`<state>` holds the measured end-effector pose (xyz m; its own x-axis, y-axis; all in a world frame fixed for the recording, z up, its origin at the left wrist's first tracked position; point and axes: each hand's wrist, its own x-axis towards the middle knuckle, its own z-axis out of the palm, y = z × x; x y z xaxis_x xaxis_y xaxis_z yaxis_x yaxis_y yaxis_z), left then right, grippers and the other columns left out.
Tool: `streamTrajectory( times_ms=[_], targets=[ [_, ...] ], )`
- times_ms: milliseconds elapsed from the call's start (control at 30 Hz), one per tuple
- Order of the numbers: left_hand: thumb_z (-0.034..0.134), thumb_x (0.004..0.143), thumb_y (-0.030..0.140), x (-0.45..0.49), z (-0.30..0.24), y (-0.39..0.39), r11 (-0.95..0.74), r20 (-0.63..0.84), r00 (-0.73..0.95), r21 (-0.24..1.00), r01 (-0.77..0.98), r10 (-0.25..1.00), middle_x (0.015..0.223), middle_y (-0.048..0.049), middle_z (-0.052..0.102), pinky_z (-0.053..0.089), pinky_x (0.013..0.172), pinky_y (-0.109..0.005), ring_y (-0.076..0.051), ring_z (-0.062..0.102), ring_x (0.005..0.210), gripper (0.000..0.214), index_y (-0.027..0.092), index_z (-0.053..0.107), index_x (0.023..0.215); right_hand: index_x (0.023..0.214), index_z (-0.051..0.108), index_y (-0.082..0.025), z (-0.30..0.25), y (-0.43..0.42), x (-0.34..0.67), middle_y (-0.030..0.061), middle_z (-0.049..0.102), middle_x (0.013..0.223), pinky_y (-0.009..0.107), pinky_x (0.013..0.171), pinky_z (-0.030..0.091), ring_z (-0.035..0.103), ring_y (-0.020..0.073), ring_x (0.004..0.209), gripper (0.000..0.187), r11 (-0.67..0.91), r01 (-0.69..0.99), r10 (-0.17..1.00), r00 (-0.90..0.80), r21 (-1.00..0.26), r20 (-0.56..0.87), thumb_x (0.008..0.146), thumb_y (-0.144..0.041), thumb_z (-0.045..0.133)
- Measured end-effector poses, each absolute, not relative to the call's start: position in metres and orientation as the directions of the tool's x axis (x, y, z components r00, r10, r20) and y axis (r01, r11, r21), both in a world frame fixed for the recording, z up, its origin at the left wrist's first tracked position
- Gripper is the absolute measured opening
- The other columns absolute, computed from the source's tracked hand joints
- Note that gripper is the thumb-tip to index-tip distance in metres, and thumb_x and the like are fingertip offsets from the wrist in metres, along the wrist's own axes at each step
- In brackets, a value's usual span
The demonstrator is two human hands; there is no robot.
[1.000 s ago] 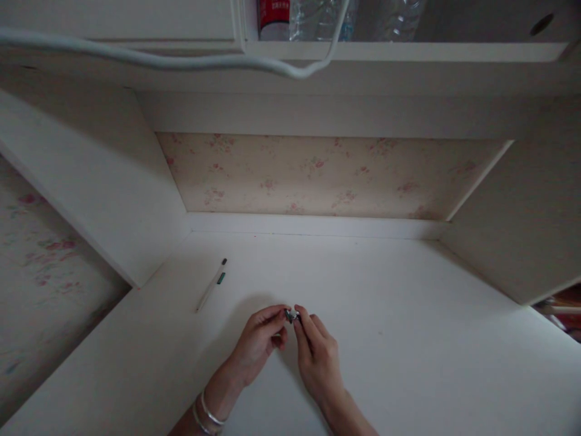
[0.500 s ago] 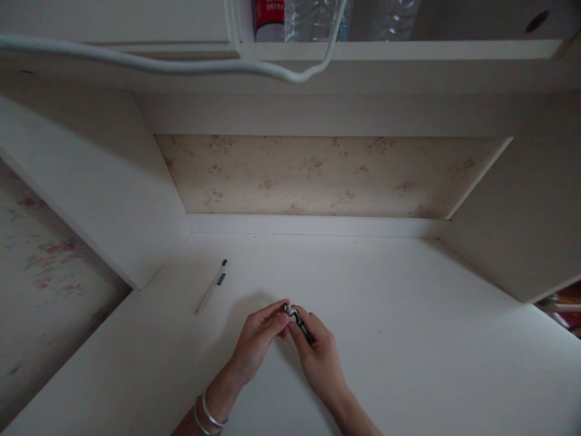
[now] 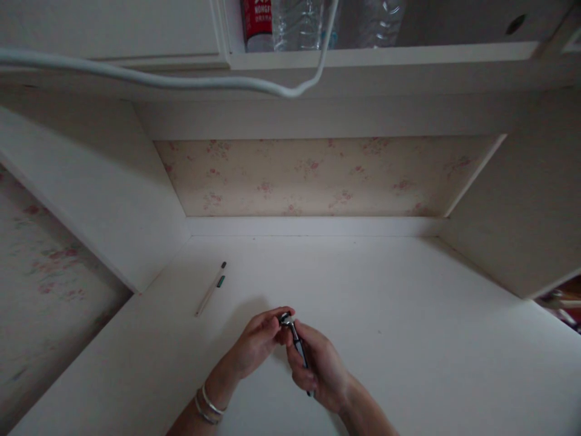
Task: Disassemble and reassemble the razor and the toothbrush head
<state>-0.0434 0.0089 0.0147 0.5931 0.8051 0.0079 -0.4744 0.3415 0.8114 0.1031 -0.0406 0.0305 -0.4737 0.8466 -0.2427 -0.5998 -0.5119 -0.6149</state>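
I see a small dark tool with a metal head (image 3: 295, 339) held low over the white surface (image 3: 408, 339), near its front middle; the light is dim, so I can't tell exactly what kind of tool it is. My right hand (image 3: 320, 369) has its grip wrapped around the slim dark shaft, fingers curled over it. My left hand (image 3: 258, 340) pinches the shiny head at the top end, thumb and fingertips closed on it, so both hands meet at the tool. Two silver bangles (image 3: 206, 409) sit on my left wrist. Off to the left, well apart from my hands, a thin pen (image 3: 211, 289) lies on the surface near the side panel. Behind, a floral back panel (image 3: 318, 175) closes the alcove, a white cable (image 3: 181, 79) droops across the top, and bottles (image 3: 318, 21) stand on the shelf above.
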Motion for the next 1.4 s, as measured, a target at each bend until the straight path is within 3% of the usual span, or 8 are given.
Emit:
streamTrajectory(
  times_ms=[267,600,800,933,1067,1167,1233,1400],
  targets=[
    [0.066,0.079,0.034,-0.041,0.010,0.007,0.326,0.026,0.567,0.795,-0.511,0.824,0.087,-0.0069,0.067,0.041,0.075,-0.028,-0.014,0.057,0.076,0.035,0.017,0.067,0.109,0.073,0.050,-0.017,0.029,-0.044,0.095,-0.0089,0.039,0.048,0.015,0.028,0.008,0.017,0.0009,0.030,0.035,-0.335,-0.587,0.937,-0.292,-0.737,-0.193,0.086,-0.050,0.053],
    [0.062,0.083,0.031,-0.044,0.009,0.008,0.318,0.073,0.590,0.787,-0.530,0.804,0.096,-0.0096,0.067,0.041,0.085,-0.034,-0.018,0.057,0.086,0.033,0.015,0.066,0.112,0.073,0.051,-0.017,0.029,-0.044,0.095,-0.0098,0.035,0.048,0.015,0.030,0.007,0.017,0.0007,0.032,0.039,-0.276,-0.478,0.958,-0.206,-0.834,-0.199,0.083,-0.055,0.054],
    [0.066,0.080,0.031,-0.043,0.009,0.009,0.365,0.002,0.545,0.741,-0.564,0.838,0.106,-0.0102,0.065,0.042,0.083,-0.031,-0.019,0.056,0.095,0.034,0.016,0.066,0.111,0.068,0.046,-0.018,0.026,-0.044,0.092,-0.0095,0.033,0.046,0.016,0.031,0.010,0.020,0.0018,0.032,0.043,-0.248,-0.426,0.963,-0.202,-0.870,-0.175,0.086,-0.056,0.049],
    [0.067,0.079,0.034,-0.044,0.012,0.015,0.289,0.000,0.429,0.741,-0.607,0.903,0.102,-0.0090,0.065,0.044,0.077,-0.030,-0.016,0.057,0.086,0.035,0.018,0.066,0.109,0.072,0.047,-0.019,0.027,-0.041,0.094,-0.0097,0.034,0.049,0.015,0.032,0.012,0.021,0.0025,0.034,0.041,-0.256,-0.410,0.966,-0.146,-0.875,-0.214,0.085,-0.058,0.048],
    [0.066,0.080,0.029,-0.047,0.016,0.020,0.140,0.009,0.265,0.833,-0.535,0.964,0.100,-0.0071,0.064,0.043,0.070,-0.026,-0.010,0.055,0.072,0.032,0.018,0.065,0.109,0.090,0.055,-0.019,0.025,-0.037,0.100,-0.0074,0.039,0.059,0.016,0.034,0.019,0.027,0.0043,0.040,0.041,-0.203,-0.339,0.979,-0.068,-0.919,-0.191,0.086,-0.059,0.044],
    [0.068,0.078,0.027,-0.048,0.017,0.021,0.095,-0.005,0.195,0.886,-0.454,0.981,0.096,-0.0064,0.066,0.043,0.069,-0.025,-0.009,0.054,0.067,0.037,0.018,0.062,0.113,0.096,0.058,-0.019,0.016,-0.030,0.106,-0.0051,0.044,0.063,0.018,0.041,0.031,0.036,0.0074,0.046,0.039,-0.113,-0.181,0.994,-0.025,-0.977,-0.110,0.088,-0.054,0.043],
    [0.070,0.075,0.026,-0.047,0.018,0.021,0.078,-0.012,0.158,0.906,-0.416,0.987,0.093,-0.0062,0.067,0.043,0.068,-0.025,-0.009,0.054,0.067,0.042,0.018,0.059,0.115,0.095,0.061,-0.018,0.007,-0.024,0.110,-0.0026,0.051,0.065,0.021,0.048,0.037,0.044,0.0104,0.052,0.036,-0.035,0.022,0.999,0.021,-0.999,-0.034,0.089,-0.049,0.044],
    [0.075,0.067,0.030,-0.045,0.024,0.019,0.039,-0.019,0.066,0.948,-0.316,0.998,0.067,0.0002,0.066,0.044,0.060,-0.022,-0.011,0.056,0.061,0.049,0.015,0.059,0.111,0.113,0.063,-0.020,-0.004,-0.009,0.123,0.0070,0.067,0.092,0.027,0.072,0.043,0.061,0.0191,0.080,0.034,0.040,0.555,0.980,0.141,-0.831,0.141,0.089,-0.035,0.045]
  ],
)
